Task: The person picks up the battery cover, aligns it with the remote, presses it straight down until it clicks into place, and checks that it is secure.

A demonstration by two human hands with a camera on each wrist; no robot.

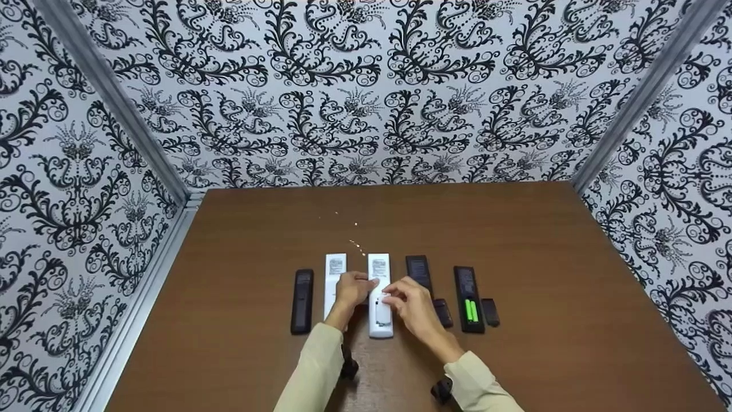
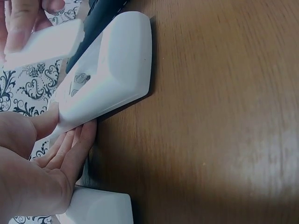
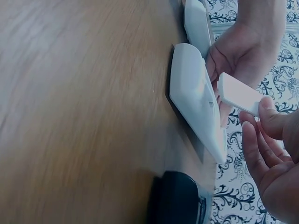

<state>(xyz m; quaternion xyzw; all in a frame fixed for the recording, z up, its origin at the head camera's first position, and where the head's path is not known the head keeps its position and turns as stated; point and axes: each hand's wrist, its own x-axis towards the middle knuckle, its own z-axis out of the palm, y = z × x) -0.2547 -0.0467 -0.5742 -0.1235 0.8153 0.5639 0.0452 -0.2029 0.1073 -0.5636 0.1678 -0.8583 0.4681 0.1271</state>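
Note:
A white remote control [image 1: 378, 264] lies back side up on the table, its battery compartment facing me. My left hand [image 1: 351, 290] holds it by the left side, thumb on its top face and fingers along the edge, as the left wrist view shows. Between thumb and fingertips, my right hand [image 1: 416, 306] pinches a loose white battery cover [image 3: 240, 94]. The cover is raised and tilted above the compartment, apart from the remote in the right wrist view. Part of a metal spring contact [image 2: 83, 78] shows inside the compartment.
Left of the hands lie a second white remote [image 1: 335, 264] and a black remote [image 1: 302, 300]. On the right, another black remote [image 1: 418, 269] lies beside a black cover [image 1: 442, 313]. Farther right, a black remote [image 1: 465, 279] holds green batteries [image 1: 470, 311], its cover [image 1: 490, 312] alongside.

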